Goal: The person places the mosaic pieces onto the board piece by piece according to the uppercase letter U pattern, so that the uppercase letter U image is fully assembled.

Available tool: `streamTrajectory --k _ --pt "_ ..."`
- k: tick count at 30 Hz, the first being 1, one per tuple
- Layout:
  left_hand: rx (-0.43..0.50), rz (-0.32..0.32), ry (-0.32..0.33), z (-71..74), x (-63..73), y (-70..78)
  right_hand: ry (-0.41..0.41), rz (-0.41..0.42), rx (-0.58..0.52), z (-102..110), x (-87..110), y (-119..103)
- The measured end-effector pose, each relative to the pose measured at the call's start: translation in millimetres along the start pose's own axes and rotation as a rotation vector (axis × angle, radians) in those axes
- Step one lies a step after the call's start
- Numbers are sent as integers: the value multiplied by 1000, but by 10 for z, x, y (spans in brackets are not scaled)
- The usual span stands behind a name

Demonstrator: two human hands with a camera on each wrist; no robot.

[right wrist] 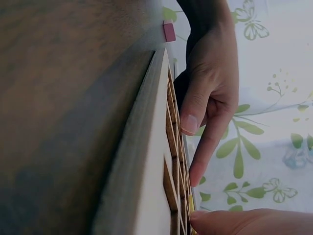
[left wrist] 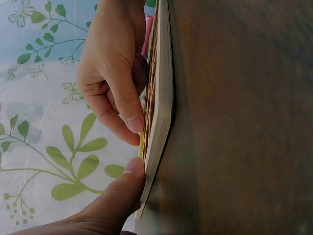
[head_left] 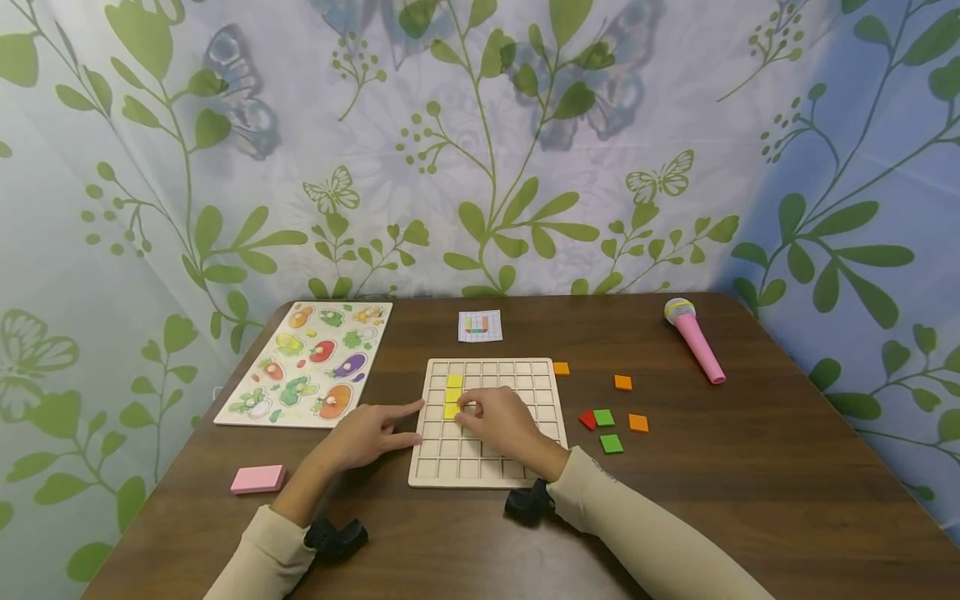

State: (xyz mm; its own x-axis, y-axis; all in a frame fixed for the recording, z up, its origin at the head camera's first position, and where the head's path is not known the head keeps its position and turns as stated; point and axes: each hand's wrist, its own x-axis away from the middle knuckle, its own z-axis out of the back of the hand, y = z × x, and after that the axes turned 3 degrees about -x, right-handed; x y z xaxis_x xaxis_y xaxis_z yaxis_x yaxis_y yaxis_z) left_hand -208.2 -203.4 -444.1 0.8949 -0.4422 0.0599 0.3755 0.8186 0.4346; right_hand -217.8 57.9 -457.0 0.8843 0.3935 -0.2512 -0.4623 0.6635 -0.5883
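Note:
A pale wooden grid board point(head_left: 517, 371) lies in the middle of the brown table point(head_left: 750, 500). A short column of yellow tiles point(head_left: 454, 382) fills cells near its upper left. My right hand point(head_left: 465, 415) reaches over the board, its curled fingertips pinching the lowest yellow tile point(head_left: 451, 411) in its cell. My left hand point(head_left: 411, 423) rests beside the board; its straight index finger and thumb touch the board's left edge point(right wrist: 151, 147). In the left wrist view my thumb point(left wrist: 128, 183) presses the board's edge point(left wrist: 161, 98), with the right hand point(left wrist: 117, 83) curled above.
Loose tiles lie right of the board: orange point(head_left: 622, 382), red point(head_left: 587, 419), green point(head_left: 611, 443). A pattern card point(head_left: 480, 326) sits behind it. A fruit peg puzzle point(head_left: 307, 362) is at left, a pink block point(head_left: 257, 479) near the front left, a pink toy microphone point(head_left: 696, 337) at right.

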Motion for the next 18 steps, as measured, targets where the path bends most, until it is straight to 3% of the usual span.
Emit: streamTrajectory --k 5,18 --pt "5 9 -3 8 4 -2 3 3 -9 9 2 -7" --pt "12 0 -8 -2 0 -2 8 3 -160 193 97 -54"
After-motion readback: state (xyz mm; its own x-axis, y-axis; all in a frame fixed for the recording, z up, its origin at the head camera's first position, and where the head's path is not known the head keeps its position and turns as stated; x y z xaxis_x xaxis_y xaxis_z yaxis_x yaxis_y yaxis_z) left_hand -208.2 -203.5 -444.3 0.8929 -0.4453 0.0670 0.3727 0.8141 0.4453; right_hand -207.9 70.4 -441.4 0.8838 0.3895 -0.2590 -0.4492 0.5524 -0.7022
